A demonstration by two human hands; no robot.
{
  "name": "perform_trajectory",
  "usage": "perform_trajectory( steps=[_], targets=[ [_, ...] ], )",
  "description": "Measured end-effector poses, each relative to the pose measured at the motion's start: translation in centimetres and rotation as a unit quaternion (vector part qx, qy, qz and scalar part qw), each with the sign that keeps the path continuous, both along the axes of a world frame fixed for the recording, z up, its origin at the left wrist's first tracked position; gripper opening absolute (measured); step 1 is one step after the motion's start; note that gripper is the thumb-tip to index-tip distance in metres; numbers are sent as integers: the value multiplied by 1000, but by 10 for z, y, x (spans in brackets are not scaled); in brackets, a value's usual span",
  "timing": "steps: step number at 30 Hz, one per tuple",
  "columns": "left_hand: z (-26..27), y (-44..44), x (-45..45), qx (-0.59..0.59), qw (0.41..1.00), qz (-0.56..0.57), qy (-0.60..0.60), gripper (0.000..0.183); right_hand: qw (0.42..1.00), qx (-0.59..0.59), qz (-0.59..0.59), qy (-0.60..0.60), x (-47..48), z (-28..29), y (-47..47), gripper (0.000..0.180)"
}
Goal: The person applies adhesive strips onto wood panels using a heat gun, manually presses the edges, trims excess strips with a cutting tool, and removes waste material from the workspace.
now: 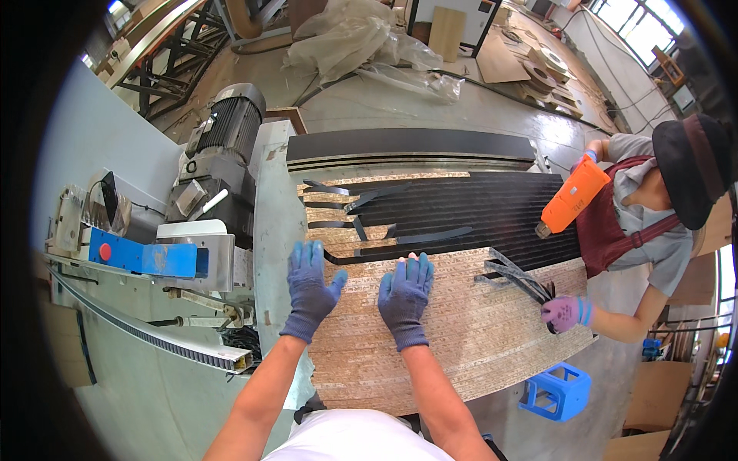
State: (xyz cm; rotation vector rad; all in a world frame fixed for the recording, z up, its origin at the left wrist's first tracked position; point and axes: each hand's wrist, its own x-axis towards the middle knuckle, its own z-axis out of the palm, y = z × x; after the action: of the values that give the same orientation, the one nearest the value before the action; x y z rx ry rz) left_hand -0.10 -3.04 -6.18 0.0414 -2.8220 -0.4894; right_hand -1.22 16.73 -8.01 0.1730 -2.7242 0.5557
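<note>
My left hand [313, 288], in a blue-grey knit work glove, lies flat with the thumb apart at the left end of a row of particleboard panels [450, 322] standing packed on edge. My right hand [405, 297], gloved alike, rests palm down on their bare chipboard edges. Fingertips of both hands point towards the black-banded edges [496, 201] on the far side. Neither hand holds anything. Loose strips of black edge banding [435, 235] curl over the exposed edges ahead of my hands.
At right a co-worker [640, 213] holds an orange heat gun [573, 193] and, in a pink glove [562, 314], peeled banding strips [519, 279]. A blue plastic stool [558, 392] stands below. An electric motor [233, 121] and blue machine bracket [141, 253] flank the left; plastic sheeting [351, 40] lies beyond.
</note>
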Motion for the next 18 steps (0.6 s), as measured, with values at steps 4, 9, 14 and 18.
perform_trajectory(
  steps=[4, 9, 14, 18],
  targets=[
    [-5, 5, -18, 135, 987, -58, 64, 73, 996, -40, -59, 43, -15, -6, 1, 49],
    [-3, 32, -26, 320, 942, -83, 65, 70, 962, -171, -214, 5, -73, 7, 29, 58],
    [4, 33, -39, 102, 987, -111, 55, 48, 901, -342, -246, -105, -95, 17, 50, 77],
    [7, 35, -47, 24, 996, -88, 27, 30, 914, -341, -219, -4, -106, 8, 47, 81]
  ],
)
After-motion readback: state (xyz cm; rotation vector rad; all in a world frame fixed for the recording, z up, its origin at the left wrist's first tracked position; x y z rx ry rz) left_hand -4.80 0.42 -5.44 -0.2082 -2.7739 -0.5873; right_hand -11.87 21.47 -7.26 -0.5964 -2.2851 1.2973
